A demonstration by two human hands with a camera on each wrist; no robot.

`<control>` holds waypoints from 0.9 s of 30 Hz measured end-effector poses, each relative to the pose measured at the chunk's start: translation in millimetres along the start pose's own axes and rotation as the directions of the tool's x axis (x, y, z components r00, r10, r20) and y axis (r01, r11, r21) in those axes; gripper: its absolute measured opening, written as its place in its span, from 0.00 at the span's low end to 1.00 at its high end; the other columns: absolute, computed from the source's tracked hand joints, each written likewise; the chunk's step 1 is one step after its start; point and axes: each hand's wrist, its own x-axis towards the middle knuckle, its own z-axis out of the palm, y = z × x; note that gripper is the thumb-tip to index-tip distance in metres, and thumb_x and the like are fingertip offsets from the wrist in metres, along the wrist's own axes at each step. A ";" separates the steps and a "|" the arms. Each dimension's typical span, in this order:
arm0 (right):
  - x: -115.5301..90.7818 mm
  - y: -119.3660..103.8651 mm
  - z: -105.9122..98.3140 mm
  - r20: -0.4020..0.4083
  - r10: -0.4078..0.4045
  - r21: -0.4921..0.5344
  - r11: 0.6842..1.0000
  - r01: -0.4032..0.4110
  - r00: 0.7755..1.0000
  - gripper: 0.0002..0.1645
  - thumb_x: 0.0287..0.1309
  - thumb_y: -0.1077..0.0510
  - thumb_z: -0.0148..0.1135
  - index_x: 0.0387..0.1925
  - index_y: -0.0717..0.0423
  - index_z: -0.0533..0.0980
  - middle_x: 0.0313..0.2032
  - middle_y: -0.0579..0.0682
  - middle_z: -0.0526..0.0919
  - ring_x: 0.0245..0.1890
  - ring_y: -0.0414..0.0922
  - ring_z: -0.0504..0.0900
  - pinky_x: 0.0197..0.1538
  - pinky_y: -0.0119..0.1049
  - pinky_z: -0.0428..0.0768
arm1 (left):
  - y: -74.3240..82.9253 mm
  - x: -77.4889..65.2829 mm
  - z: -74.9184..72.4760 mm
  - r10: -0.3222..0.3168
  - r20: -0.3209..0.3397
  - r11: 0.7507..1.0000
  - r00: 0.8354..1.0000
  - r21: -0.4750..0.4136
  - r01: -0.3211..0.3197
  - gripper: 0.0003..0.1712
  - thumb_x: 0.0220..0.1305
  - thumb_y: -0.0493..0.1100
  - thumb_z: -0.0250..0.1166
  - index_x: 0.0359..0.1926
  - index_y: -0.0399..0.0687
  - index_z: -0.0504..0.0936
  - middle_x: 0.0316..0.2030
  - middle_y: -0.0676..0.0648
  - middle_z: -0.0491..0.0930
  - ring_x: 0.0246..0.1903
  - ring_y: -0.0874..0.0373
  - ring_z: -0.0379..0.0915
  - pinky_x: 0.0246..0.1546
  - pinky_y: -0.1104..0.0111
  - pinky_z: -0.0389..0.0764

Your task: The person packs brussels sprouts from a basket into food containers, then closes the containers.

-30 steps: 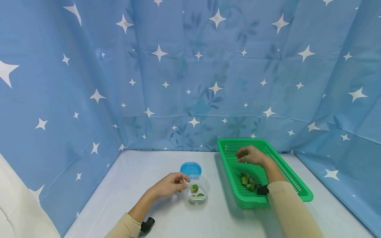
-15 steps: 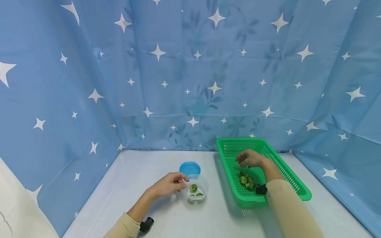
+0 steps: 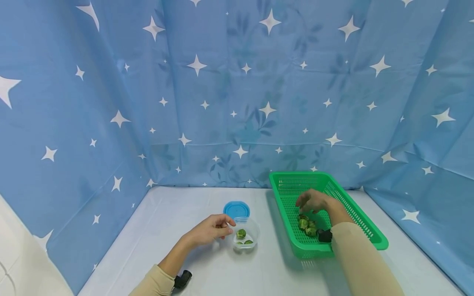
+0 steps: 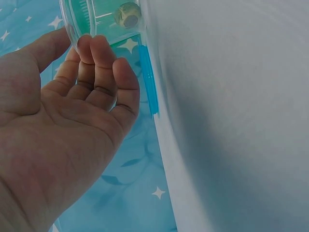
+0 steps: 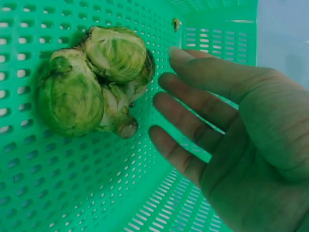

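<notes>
In the head view my left hand (image 3: pixel 212 229) is at the left side of a small clear plastic container (image 3: pixel 254 238). The left wrist view shows the thumb at the container's rim (image 4: pixel 72 24) and curled fingertips against its outer wall. Brussels sprout pieces (image 3: pixel 241 234) lie inside the container. My right hand (image 3: pixel 314 201) is inside the green basket (image 3: pixel 283 218), just beyond several whole Brussels sprouts (image 3: pixel 306 225). In the right wrist view its fingers are spread and loosely bent, with a gap between them and the clustered sprouts (image 5: pixel 113 53).
A round blue lid (image 3: pixel 236 209) lies flat behind the container. The basket's raised, slotted walls surround the right hand. A white cloth (image 3: pixel 177 211) covers the table, and a blue star-patterned curtain (image 3: pixel 222 90) hangs at the back and sides.
My right hand has lowered slightly inside the basket, closer to the sprouts. My left hand and the container have stayed in place.
</notes>
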 end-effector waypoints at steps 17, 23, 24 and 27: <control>-7.0 -4.1 4.9 0.054 0.063 0.064 0.996 -0.066 0.997 0.16 0.67 0.68 0.65 0.54 0.66 0.81 0.50 0.61 0.85 0.47 0.52 0.84 0.49 0.54 0.85 | 1.1 0.0 0.4 0.000 0.001 1.000 1.000 -0.003 0.000 0.18 0.77 0.44 0.62 0.59 0.36 0.79 0.33 0.49 0.76 0.35 0.52 0.74 0.39 0.60 0.77; -7.9 -5.3 6.6 0.066 0.061 0.066 0.996 -0.066 0.996 0.15 0.67 0.70 0.64 0.54 0.67 0.81 0.50 0.60 0.85 0.46 0.51 0.85 0.49 0.53 0.86 | 1.6 0.0 0.2 0.001 0.002 1.000 1.000 0.003 -0.001 0.18 0.77 0.44 0.62 0.59 0.36 0.80 0.33 0.49 0.76 0.35 0.51 0.74 0.39 0.60 0.77; -7.9 -5.4 6.8 0.068 0.063 0.064 0.996 -0.067 0.996 0.15 0.67 0.71 0.64 0.54 0.67 0.81 0.50 0.60 0.85 0.46 0.51 0.85 0.50 0.52 0.86 | 1.7 0.0 0.2 0.002 0.003 1.000 1.000 0.006 -0.002 0.18 0.77 0.44 0.62 0.59 0.36 0.80 0.33 0.49 0.76 0.35 0.51 0.74 0.38 0.60 0.77; -7.8 -6.0 7.2 0.069 0.068 0.058 0.996 -0.072 0.995 0.16 0.66 0.71 0.63 0.54 0.67 0.81 0.51 0.61 0.85 0.48 0.52 0.85 0.50 0.52 0.86 | 1.8 0.1 0.3 0.004 0.004 1.000 1.000 0.011 -0.004 0.18 0.77 0.44 0.62 0.59 0.36 0.80 0.33 0.49 0.76 0.35 0.49 0.75 0.38 0.61 0.77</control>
